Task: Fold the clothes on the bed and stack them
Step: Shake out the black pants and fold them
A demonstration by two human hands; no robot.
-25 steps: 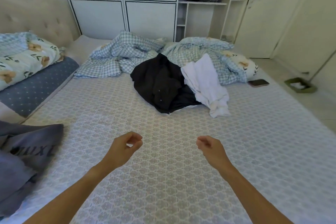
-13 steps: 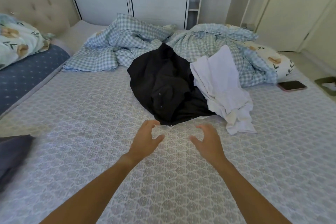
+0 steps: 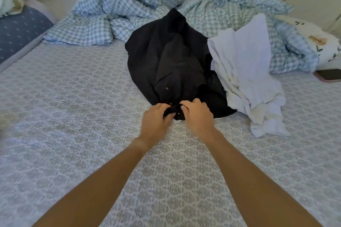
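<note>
A crumpled black garment [image 3: 171, 61] with small buttons lies in the middle of the bed [image 3: 73, 116], its far end resting on the bedding. My left hand [image 3: 156, 120] and my right hand [image 3: 198, 116] sit side by side at its near edge, fingers curled into the black fabric and gripping it. A crumpled white garment [image 3: 247, 75] lies right beside the black one, overlapping its right side.
A rumpled blue-checked duvet [image 3: 120, 11] stretches across the far side of the bed. A floral pillow [image 3: 321, 42] and a phone [image 3: 330, 74] lie at the right edge. A blue dotted pillow [image 3: 18, 27] sits at the left. White cabinets stand behind.
Both hands reached forward from mid-bed, opened, and now grip the near edge of the black garment. My view moved closer and lower; the grey garment at left left the frame.
</note>
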